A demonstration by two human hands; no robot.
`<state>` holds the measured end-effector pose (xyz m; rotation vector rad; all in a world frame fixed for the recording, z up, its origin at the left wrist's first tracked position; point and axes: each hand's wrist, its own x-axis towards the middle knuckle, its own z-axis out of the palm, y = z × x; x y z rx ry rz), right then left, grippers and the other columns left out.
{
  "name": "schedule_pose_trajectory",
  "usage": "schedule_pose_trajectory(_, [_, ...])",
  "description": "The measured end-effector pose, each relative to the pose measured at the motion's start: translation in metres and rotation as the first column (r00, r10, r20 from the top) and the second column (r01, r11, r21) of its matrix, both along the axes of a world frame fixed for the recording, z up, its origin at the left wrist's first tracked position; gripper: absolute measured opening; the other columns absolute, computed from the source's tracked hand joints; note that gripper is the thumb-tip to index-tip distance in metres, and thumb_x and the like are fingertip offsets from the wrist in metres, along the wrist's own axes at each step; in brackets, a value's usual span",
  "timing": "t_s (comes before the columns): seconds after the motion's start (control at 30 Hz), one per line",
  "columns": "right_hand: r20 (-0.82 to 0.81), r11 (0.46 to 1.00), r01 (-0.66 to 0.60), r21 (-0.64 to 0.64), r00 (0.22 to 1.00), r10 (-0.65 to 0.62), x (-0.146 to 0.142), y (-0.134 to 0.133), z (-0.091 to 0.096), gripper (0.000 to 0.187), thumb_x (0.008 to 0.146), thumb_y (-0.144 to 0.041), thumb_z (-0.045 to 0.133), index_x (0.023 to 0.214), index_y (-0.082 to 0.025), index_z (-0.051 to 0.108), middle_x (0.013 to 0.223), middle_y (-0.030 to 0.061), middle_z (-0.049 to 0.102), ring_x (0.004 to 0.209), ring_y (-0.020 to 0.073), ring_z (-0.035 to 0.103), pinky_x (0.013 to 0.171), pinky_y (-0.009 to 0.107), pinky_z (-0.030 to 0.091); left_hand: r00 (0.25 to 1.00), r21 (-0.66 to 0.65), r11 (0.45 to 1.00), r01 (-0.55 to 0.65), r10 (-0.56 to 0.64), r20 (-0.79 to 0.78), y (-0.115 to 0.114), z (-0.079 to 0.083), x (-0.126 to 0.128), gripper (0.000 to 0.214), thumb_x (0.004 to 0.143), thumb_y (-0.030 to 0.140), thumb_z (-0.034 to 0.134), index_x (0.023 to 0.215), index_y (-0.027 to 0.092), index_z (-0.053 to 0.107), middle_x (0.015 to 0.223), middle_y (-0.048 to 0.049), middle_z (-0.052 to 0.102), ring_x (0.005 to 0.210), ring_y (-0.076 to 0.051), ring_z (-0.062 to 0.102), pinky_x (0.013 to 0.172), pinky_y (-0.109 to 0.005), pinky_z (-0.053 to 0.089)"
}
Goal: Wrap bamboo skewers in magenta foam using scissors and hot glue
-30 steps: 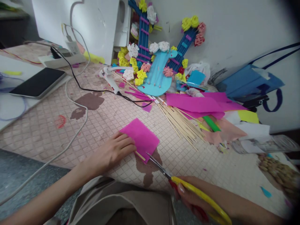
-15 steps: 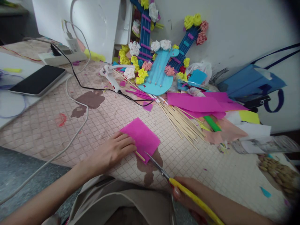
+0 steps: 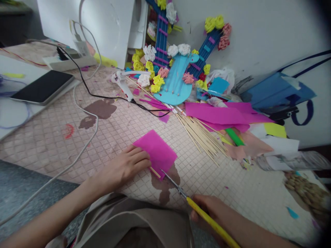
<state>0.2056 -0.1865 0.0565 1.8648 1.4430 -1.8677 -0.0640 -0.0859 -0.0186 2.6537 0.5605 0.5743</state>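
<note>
A folded pink paper square [image 3: 156, 151] lies on the tiled mat in front of me. My left hand [image 3: 123, 167] rests flat on its near-left edge, fingers stretched out, with a thin wooden stick [image 3: 154, 172] poking out from under the fingertips. My right hand [image 3: 210, 212] grips yellow-handled scissors [image 3: 196, 210]. Their closed metal tips [image 3: 168, 176] touch the paper's near corner.
A bundle of wooden skewers [image 3: 200, 134] and pink paper sheets [image 3: 219, 113] lie to the right. Paper guitars with paper flowers [image 3: 173, 65] lean on the wall. A glue gun [image 3: 122, 82], cables, a power strip [image 3: 68, 60] and a tablet [image 3: 42, 88] are at the left. A blue bag [image 3: 276, 91] stands at the right.
My right hand with the scissors has slid slightly lower and to the left. The left hand and the pink paper stay where they were.
</note>
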Motion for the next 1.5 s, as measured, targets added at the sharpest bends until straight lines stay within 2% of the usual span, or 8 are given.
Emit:
schedule_pose_trajectory(0.13, [-0.099,0.998,-0.021,-0.055,0.995,0.015,0.007,-0.001,0.000,0.029,0.089,-0.049,0.049,0.088,-0.019,0.049,0.060,-0.0067,0.040,0.043,0.0047,0.035,0.040,0.015,0.029,1.000,0.014,1.000,-0.018,0.017,0.012,-0.001,-0.002,-0.001,0.026,0.095,0.014,0.034,0.107,0.019,0.057,0.103,-0.0077,0.061,0.096,-0.021,0.053,0.091,-0.040,0.040])
schedule_pose_trajectory(0.27, [-0.141,0.996,-0.068,-0.056,0.988,0.060,0.012,0.000,-0.010,0.044,0.088,-0.064,0.041,0.083,-0.020,0.044,0.052,-0.0076,0.038,0.041,0.0061,0.037,0.038,0.015,0.029,1.000,0.016,1.000,-0.015,0.015,0.019,-0.002,-0.002,-0.002,0.026,0.096,0.014,0.033,0.109,0.018,0.056,0.104,-0.0083,0.061,0.096,-0.021,0.053,0.090,-0.040,0.040])
schedule_pose_trajectory(0.37, [-0.170,0.997,-0.047,-0.069,0.985,0.035,0.011,0.003,-0.017,0.050,0.087,-0.069,0.035,0.085,-0.020,0.046,0.052,-0.0074,0.040,0.039,0.0059,0.039,0.036,0.015,0.030,0.999,0.022,1.000,-0.018,0.017,0.027,-0.002,-0.001,-0.003,0.027,0.098,0.015,0.031,0.110,0.019,0.055,0.103,-0.0080,0.061,0.096,-0.021,0.053,0.090,-0.040,0.040])
schedule_pose_trajectory(0.47, [-0.182,0.998,-0.037,-0.060,0.983,0.026,0.008,0.005,-0.019,0.053,0.088,-0.069,0.032,0.090,-0.020,0.049,0.057,-0.0063,0.044,0.039,0.0051,0.041,0.036,0.015,0.032,0.999,0.023,1.000,-0.017,0.017,0.031,-0.001,0.001,-0.003,0.028,0.098,0.016,0.030,0.110,0.018,0.055,0.104,-0.0082,0.062,0.096,-0.021,0.053,0.090,-0.040,0.041])
schedule_pose_trajectory(0.67, [-0.149,0.996,-0.023,-0.087,0.989,0.010,0.001,0.011,-0.017,0.056,0.085,-0.072,0.034,0.088,-0.018,0.049,0.059,-0.0073,0.042,0.036,0.0031,0.040,0.033,0.013,0.031,0.997,0.048,0.998,-0.030,0.027,0.068,-0.002,0.003,-0.004,0.027,0.098,0.016,0.031,0.109,0.017,0.055,0.101,-0.0083,0.063,0.093,-0.020,0.055,0.086,-0.038,0.043])
schedule_pose_trajectory(0.93, [-0.163,0.993,-0.006,-0.116,0.987,-0.013,-0.005,0.017,-0.013,0.057,0.083,-0.073,0.037,0.086,-0.018,0.048,0.058,-0.0084,0.040,0.036,0.0023,0.039,0.033,0.012,0.031,0.995,0.040,0.999,-0.032,0.028,0.098,-0.003,0.003,-0.005,0.026,0.097,0.013,0.034,0.112,0.020,0.054,0.104,-0.0078,0.063,0.099,-0.020,0.055,0.093,-0.040,0.042])
schedule_pose_trajectory(1.17, [-0.144,0.991,-0.043,-0.126,0.989,0.025,-0.001,0.017,-0.013,0.056,0.084,-0.072,0.037,0.090,-0.018,0.049,0.059,-0.0079,0.041,0.038,0.0032,0.043,0.034,0.013,0.033,0.997,0.030,0.999,-0.022,0.019,0.076,-0.003,0.003,-0.007,0.026,0.098,0.015,0.032,0.112,0.020,0.054,0.103,-0.0078,0.063,0.100,-0.020,0.055,0.093,-0.040,0.042])
schedule_pose_trajectory(1.5, [-0.159,0.989,-0.073,-0.131,0.986,0.052,-0.004,0.022,-0.009,0.061,0.081,-0.077,0.034,0.090,-0.018,0.048,0.058,-0.0080,0.041,0.036,0.0020,0.040,0.034,0.012,0.032,0.997,0.040,0.999,-0.029,0.026,0.076,-0.005,0.002,-0.007,0.024,0.097,0.015,0.034,0.110,0.019,0.054,0.102,-0.0076,0.063,0.098,-0.019,0.055,0.094,-0.040,0.042])
